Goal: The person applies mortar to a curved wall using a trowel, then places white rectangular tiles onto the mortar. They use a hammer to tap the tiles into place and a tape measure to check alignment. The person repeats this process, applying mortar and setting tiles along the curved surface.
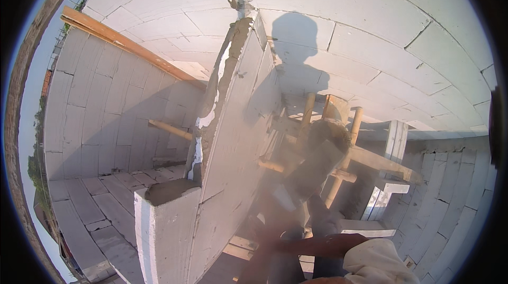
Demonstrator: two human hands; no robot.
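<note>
From the lower right comes my right forearm [328,245], with a pale sleeve [378,263] pushed up on it. It reaches left across my dark-clothed legs. Its hand is smeared by haze and motion, so its fingers do not show. A reddish blur [256,257] at the lower middle looks like my left arm; that hand is not clear either. Ahead of the arms is a grey-brown, mortar-coloured mass [312,170], too blurred to name. Left of my arms stands a pale block wall [227,152], with grey mortar [233,56] along its sloping top and on a lower block [169,191].
Wooden poles [355,125] and a plank [386,163] form staging beyond the arms. Cut pale blocks [383,197] stand at the right. A tall block wall [370,30] closes the far side. At the left, a timber beam [127,43] spans toward the mortared wall.
</note>
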